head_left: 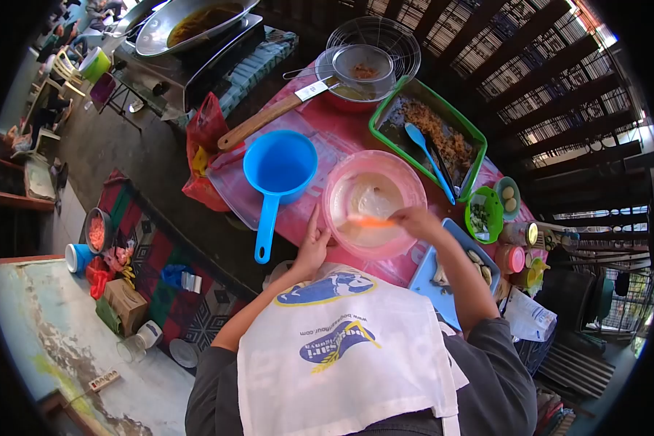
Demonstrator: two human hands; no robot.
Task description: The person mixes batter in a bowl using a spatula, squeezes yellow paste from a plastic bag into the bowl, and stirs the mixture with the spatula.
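A pink bowl (336, 178) with a pale, wet mixture stands on the pink table cover. My right hand (416, 223) is closed on an orange utensil (370, 221), whose far end dips into the mixture. At the bowl's near left side is my left hand (313, 245), its fingers apart and close to the rim or touching it. Left of the bowl sits a blue dipper (280, 163), its handle pointing toward me. A blue tray (423, 280) with pale food pieces lies to the right, partly under my right forearm.
Behind the bowl are a green tray (376, 131) of shredded brown food, a metal strainer (363, 71) and a wooden-handled tool (261, 123). A green bowl (495, 213) and jars stand at the right. A wok (152, 36) rests on the stove, back left.
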